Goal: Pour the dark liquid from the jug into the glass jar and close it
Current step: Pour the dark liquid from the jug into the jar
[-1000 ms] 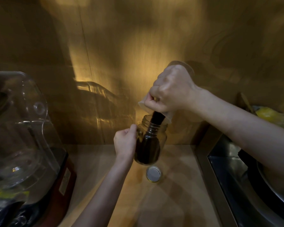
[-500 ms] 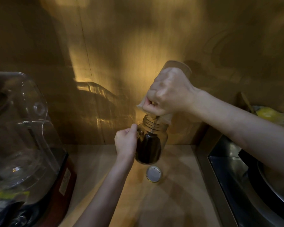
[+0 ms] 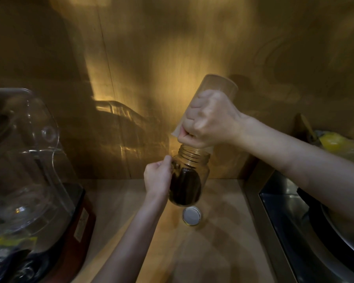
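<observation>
A small clear glass jar (image 3: 189,176) with a threaded neck is held just above the pale wooden counter (image 3: 217,242), tilted slightly, near the back wall. Roughly its lower two thirds is filled with dark liquid (image 3: 184,186); the neck is uncapped. The jar is gripped at its side by the left hand (image 3: 157,176), the fingers curled closed around what appears to be a handle, though this part is hidden by the hand itself. Directly above the jar's mouth, a clear, nearly emptied plastic jug (image 3: 213,99) is held steeply upturned, its base pointing up and away, its rim just over the neck. It is clasped firmly by the right hand (image 3: 211,121), the fist closed around its lower portion. Whether any liquid is flowing cannot be made out, as the spout is covered by the fingers. A round metal lid (image 3: 191,215) with a pale inner face is seen lying on the counter just in front of the jar, apart from it. At the left, a large clear blender pitcher on a dark red base (image 3: 29,180) is cut off by the frame. At the right, a steel stove top (image 3: 284,221) is partly hidden behind the right forearm. The scene is backed by a brown wood-panelled wall (image 3: 172,48), dimly lit with warm patches.
</observation>
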`<state>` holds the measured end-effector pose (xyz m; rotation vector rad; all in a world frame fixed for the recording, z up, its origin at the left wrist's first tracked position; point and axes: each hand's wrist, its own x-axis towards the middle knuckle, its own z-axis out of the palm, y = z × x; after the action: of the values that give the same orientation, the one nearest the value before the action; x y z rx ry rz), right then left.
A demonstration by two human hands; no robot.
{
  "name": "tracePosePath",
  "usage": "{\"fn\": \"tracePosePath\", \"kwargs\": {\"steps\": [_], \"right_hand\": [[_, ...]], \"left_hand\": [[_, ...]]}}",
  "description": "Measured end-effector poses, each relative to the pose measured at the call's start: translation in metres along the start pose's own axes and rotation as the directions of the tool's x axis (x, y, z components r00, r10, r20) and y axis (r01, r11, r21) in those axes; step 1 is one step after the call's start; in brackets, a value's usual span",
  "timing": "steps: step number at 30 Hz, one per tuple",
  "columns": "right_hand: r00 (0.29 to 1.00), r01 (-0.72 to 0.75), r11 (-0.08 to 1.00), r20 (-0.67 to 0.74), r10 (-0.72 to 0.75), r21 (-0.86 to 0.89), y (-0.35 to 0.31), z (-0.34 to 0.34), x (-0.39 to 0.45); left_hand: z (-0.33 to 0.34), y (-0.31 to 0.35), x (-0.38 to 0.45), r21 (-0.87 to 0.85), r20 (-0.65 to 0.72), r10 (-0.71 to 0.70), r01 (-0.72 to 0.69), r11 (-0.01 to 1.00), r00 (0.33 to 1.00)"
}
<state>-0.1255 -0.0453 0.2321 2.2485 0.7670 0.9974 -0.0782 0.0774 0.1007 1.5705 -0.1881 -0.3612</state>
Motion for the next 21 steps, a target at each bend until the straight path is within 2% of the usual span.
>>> {"fn": "tracePosePath", "kwargs": {"steps": [5, 8, 10, 13, 16, 18, 21], "right_hand": [[0.996, -0.071, 0.996, -0.058, 0.074, 0.058, 0.001, 0.000, -0.004], [0.958, -0.253, 0.954, -0.094, 0.270, 0.159, 0.000, 0.001, -0.014], [0.874, -0.435, 0.867, -0.119, 0.472, 0.245, 0.001, 0.004, -0.028], [0.657, -0.663, 0.626, -0.081, 0.750, 0.411, -0.006, 0.010, -0.057], [0.382, -0.761, 0.293, 0.035, 0.923, 0.578, -0.026, 0.021, -0.082], [0.171, -0.751, 0.010, 0.181, 0.969, 0.660, -0.042, 0.034, -0.100], [-0.124, -0.703, -0.341, 0.365, 0.923, 0.624, -0.065, 0.061, -0.124]], "left_hand": [[-0.001, 0.000, -0.003, 0.017, 0.026, 0.024, -0.024, 1.000, 0.999], [-0.004, -0.009, -0.003, -0.015, 0.026, -0.001, 0.002, 1.000, 1.000], [-0.011, -0.019, -0.003, -0.108, 0.018, -0.043, 0.044, 0.993, 0.999], [-0.025, -0.031, -0.007, -0.177, -0.005, -0.094, 0.091, 0.980, 0.996], [-0.035, -0.040, -0.009, -0.188, -0.032, -0.104, 0.096, 0.977, 0.994], [-0.039, -0.052, -0.009, -0.184, -0.052, -0.118, 0.107, 0.977, 0.992], [-0.047, -0.075, -0.006, -0.169, -0.002, -0.163, 0.160, 0.973, 0.987]]}}
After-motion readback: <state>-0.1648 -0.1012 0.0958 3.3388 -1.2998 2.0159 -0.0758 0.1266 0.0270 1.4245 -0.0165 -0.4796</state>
